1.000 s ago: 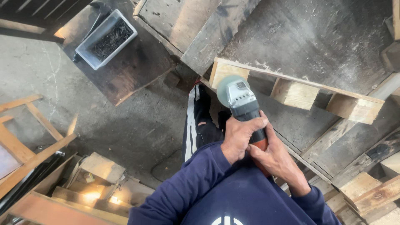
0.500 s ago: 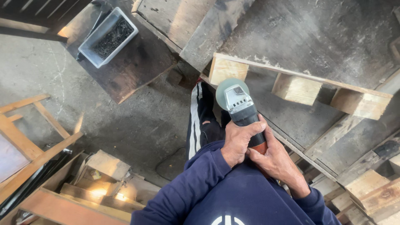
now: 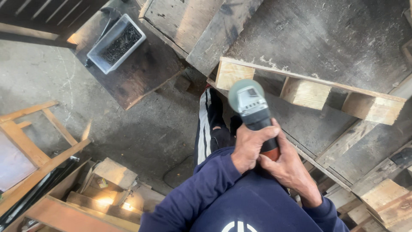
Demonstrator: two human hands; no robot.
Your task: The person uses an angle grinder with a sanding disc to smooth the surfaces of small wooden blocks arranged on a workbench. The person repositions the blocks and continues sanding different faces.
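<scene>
Grey concrete floor lay below as left hand and right hand both clenched the grey-green angle grinder, its long axis pointing away toward the pale wooden pallet stringer with 3 blocks just ahead.

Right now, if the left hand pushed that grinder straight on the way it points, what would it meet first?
Probably the end wooden block of the pallet piece; the angle grinder in the left hand aims at it. Depth is unclear from above.
</scene>
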